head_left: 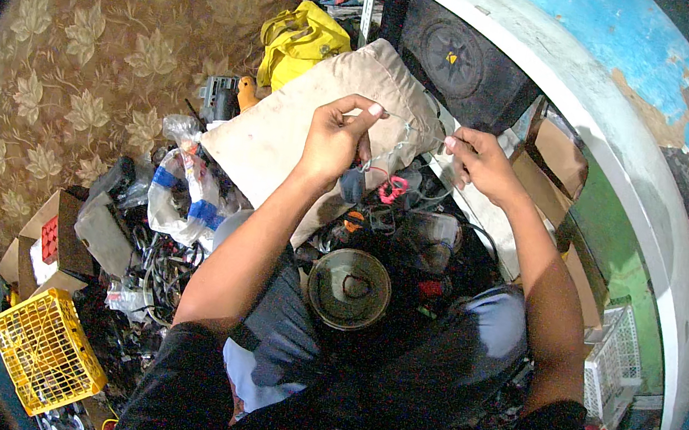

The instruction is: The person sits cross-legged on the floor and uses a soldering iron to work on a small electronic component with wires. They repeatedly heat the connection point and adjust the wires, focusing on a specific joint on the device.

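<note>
2 pinches, left hand (335,138) and right hand (489,168), hold a thin, pale, knotted strand (407,132) between them, over a plump beige fabric cushion (274,125); this looks like straightening, next probably needing gentle tension.

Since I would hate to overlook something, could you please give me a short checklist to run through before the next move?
1. Left hand pinching the pale strand: ok, thumb and finger are closed on it.
2. Right hand pinching too: ok, the fingertips meet at the strand's other side.
3. Strand free of knots: cannot tell, it is too thin to make out.
4. Strand separate from the pink coil: cannot tell, thin lines cross between them.
5. Area around the round container uncluttered: not ok, small items crowd beyond it.
</note>
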Tool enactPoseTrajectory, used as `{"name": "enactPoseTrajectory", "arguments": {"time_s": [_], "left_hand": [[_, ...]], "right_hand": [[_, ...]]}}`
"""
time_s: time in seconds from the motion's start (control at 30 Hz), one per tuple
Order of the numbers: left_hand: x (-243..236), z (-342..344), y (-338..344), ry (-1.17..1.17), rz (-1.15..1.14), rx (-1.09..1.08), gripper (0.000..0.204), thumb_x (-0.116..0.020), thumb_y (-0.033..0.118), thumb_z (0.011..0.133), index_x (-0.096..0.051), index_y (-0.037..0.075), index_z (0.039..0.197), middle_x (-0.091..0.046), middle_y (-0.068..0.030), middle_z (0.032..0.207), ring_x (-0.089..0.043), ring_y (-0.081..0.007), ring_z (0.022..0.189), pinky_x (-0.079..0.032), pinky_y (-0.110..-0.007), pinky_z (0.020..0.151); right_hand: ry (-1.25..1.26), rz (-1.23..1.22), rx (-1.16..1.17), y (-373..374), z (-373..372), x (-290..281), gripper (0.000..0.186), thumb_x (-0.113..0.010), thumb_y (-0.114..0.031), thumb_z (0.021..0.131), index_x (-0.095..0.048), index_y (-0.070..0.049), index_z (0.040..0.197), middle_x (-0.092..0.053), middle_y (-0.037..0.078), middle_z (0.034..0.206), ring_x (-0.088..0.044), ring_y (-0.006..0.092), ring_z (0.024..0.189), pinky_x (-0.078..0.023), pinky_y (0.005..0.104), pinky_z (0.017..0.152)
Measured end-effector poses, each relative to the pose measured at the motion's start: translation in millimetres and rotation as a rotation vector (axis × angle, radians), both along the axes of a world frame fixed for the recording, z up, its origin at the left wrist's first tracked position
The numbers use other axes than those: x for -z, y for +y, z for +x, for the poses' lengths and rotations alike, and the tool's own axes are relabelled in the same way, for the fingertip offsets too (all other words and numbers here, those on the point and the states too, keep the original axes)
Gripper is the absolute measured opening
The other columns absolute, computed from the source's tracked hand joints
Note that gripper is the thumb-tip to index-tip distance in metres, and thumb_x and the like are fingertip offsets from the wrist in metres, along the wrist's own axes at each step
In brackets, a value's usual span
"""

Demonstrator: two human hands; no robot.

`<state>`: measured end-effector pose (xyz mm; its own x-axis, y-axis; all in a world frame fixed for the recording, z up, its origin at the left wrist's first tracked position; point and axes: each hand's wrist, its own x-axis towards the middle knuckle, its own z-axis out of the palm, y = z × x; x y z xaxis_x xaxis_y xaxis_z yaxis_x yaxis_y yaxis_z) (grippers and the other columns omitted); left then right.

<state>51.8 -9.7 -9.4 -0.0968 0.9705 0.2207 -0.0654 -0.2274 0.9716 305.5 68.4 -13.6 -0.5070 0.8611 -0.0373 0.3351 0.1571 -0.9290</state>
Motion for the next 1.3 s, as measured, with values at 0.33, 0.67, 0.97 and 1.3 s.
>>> {"name": "enactPoseTrajectory", "arguments": {"time_s": [0.33,0.67,0.97,1.3], "left_hand": [[-17,-57,1,-0.359,0.053,-0.225,0.019,-0.059,0.023,0.097,-0.063,0.004,0.095,-0.047,-0.0014,0.048,-0.045,-0.0114,0.038,-0.042,-0.029,0.040],[-15,-59,-3,-0.006,0.031,-0.321,0.022,-0.064,0.023,0.094,-0.067,0.002,0.090,-0.053,-0.0014,0.051,-0.046,-0.0095,0.040,-0.036,-0.026,0.041],[2,-93,0,0.716,0.050,-0.095,0.025,-0.073,0.024,0.087,-0.072,0.000,0.094,-0.057,-0.0005,0.057,-0.048,-0.0089,0.045,-0.039,-0.026,0.042],[-14,-93,1,0.295,0.004,-0.451,0.019,-0.068,0.020,0.092,-0.067,0.001,0.089,-0.052,0.0004,0.052,-0.047,-0.0074,0.042,-0.035,-0.027,0.041]], "right_hand": [[-0.493,0.411,0.269,45,117,70,0.041,-0.079,-0.035,0.080,-0.062,0.002,0.074,-0.056,0.006,0.062,-0.049,0.0118,0.060,-0.040,0.0340,0.056],[-0.443,0.014,0.963,59,161,99,0.023,-0.069,-0.025,0.090,-0.063,-0.003,0.093,-0.069,0.018,0.088,-0.071,0.0306,0.077,-0.052,0.0334,0.050],[1.072,-0.288,0.800,100,207,107,0.018,-0.050,-0.017,0.101,-0.054,-0.007,0.116,-0.067,0.016,0.102,-0.068,0.0313,0.095,-0.059,0.0358,0.076],[-0.106,0.901,0.841,80,218,42,0.028,-0.061,-0.015,0.094,-0.061,0.003,0.116,-0.068,0.012,0.109,-0.066,0.0204,0.089,-0.054,0.0278,0.070]]}}
